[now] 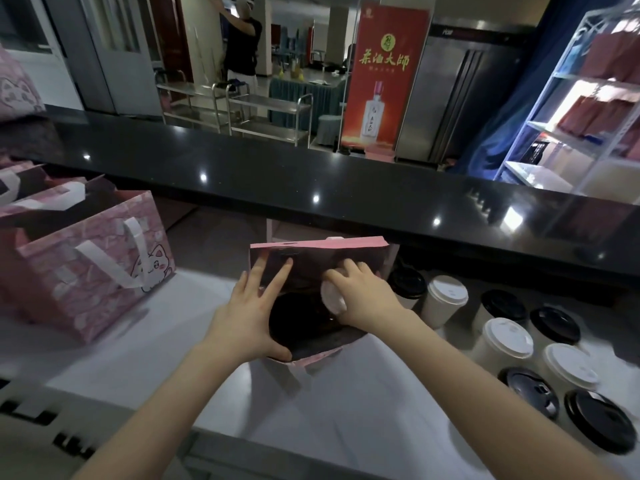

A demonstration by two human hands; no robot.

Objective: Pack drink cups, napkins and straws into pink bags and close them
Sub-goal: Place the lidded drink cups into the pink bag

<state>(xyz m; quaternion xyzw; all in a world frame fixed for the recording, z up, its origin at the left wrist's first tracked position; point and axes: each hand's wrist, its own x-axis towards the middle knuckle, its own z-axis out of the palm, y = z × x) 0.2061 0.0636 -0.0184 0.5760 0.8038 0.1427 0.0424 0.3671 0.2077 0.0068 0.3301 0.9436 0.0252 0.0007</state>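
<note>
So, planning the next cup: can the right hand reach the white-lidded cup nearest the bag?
Probably, once free: the right hand holds another cup in the pink bag; the white-lidded cup stands uncovered close by.

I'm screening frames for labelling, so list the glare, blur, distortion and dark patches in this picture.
Head view: the wide-angle lens bows the black counter into a curve; ceiling lights glint on it as white spots; the open pink bag is dark inside, where the right hand grips a white-lidded cup; the cups at the right edge look smeared; the lit shelf is washed out.
</note>
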